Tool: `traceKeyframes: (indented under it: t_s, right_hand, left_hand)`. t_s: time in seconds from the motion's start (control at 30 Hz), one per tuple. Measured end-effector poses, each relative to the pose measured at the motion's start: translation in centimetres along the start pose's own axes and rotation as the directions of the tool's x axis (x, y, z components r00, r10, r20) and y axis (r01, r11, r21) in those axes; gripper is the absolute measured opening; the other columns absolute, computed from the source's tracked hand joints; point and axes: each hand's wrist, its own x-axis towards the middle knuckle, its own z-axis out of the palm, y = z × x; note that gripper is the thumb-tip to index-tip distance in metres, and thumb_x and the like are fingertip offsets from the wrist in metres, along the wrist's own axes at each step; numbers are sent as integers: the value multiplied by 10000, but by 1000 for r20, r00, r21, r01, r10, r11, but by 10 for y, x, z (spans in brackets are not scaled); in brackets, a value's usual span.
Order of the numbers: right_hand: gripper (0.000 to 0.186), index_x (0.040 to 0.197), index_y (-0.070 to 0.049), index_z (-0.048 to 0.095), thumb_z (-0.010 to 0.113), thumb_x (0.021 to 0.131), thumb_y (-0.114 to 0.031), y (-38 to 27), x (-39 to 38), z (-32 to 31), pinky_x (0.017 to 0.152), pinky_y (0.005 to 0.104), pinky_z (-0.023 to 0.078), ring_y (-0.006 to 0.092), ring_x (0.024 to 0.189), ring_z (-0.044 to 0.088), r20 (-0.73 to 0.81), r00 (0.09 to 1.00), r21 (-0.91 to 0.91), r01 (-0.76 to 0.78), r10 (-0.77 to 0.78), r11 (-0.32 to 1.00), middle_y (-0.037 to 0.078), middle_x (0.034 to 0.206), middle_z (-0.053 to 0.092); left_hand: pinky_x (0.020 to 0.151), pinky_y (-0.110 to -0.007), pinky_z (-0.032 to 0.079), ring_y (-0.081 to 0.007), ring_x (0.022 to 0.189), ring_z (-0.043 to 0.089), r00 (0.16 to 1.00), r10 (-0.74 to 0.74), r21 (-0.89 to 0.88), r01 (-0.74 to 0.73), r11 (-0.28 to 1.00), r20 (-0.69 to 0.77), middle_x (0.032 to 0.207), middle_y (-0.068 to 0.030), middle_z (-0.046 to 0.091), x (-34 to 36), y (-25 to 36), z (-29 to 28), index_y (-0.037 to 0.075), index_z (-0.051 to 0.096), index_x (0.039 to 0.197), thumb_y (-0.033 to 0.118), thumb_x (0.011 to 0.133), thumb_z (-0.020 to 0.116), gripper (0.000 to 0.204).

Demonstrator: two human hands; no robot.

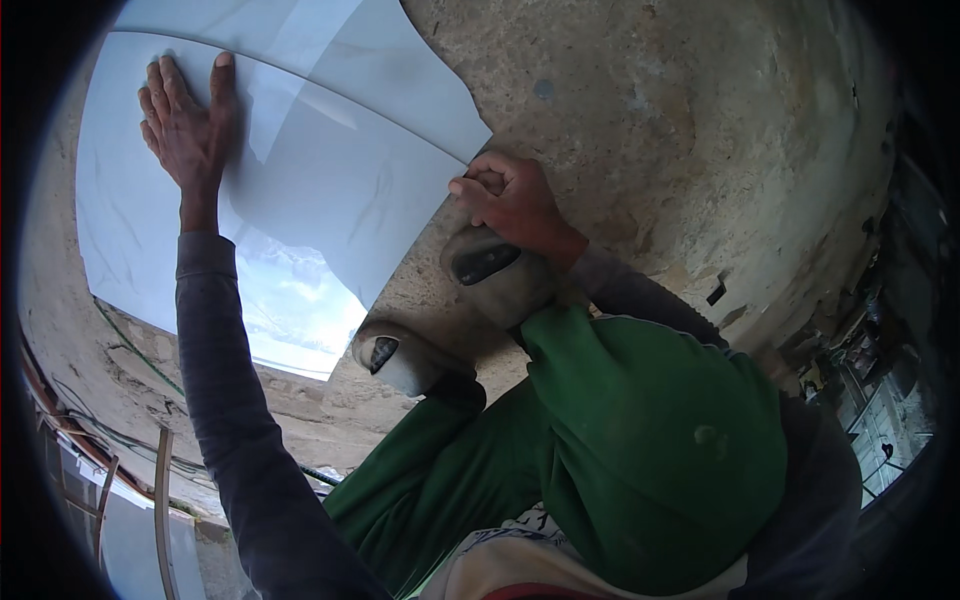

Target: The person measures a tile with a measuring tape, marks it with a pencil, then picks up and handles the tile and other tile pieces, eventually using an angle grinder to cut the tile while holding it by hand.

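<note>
Glossy pale sheet (300, 190) at 10 o'clock, both hands applied.
From my remote station I have the left hand (190, 135) at 10 o'clock, flat on the sheet, fingers and thumb spread. I have the right hand (515, 195) near 12 o'clock, thumb and curled fingers pinching the sheet's edge; I cannot tell whether the grip includes anything further. The sheet lies on rough ground (620, 150). One shoe (505, 295) is central, just beside the right hand; the other is toward 8 o'clock, near the sheet.
</note>
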Motion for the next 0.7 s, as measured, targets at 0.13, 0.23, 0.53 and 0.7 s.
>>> traceKeyframes:
  t_s: [0.13, 0.23, 0.53, 0.7]
  right_hand:
    - [236, 946, 23, 708, 773, 949, -204, 3, -1, 3, 560, 281, 528, 83, 594, 667, -46, 999, 35, 28, -26, 999, 77, 733, 734]
    - [240, 978, 21, 721, 775, 943, -210, 1, -4, -3, 580, 291, 535, 89, 643, 687, -14, 1000, 68, -2, 3, 998, 75, 752, 741]
    - [221, 1086, -30, 759, 739, 901, -150, -19, 34, -90, 794, 429, 576, 347, 876, 731, -334, 711, -680, 272, -618, 681, 165, 972, 742]
    - [166, 1049, -62, 761, 762, 894, -122, -26, 41, -105, 780, 426, 569, 316, 870, 715, -130, 709, -806, 332, -693, 490, 149, 973, 698]
  left_hand:
    - [1278, -617, 167, -385, 1618, 194, 998, 12, -1, -12, 1000, 65, 1725, -144, 303, -31, -5, -13, 70, 334, 1654, 814, 941, 509, 1046]
    - [1269, -656, 142, -407, 1624, 151, 991, 46, -10, -45, 999, 124, 1737, -168, 260, -44, -11, -22, 72, 297, 1669, 830, 921, 529, 1089]
    - [1258, -703, 99, -420, 1633, 68, 951, 95, 33, -110, 993, 295, 1767, -155, 167, -89, -3, -53, 127, 178, 1706, 773, 907, 629, 1121]
    - [1227, -756, 98, -467, 1623, 59, 942, 107, 9, -115, 993, 318, 1760, -195, 168, -90, 2, -58, 99, 201, 1697, 827, 867, 628, 1184]
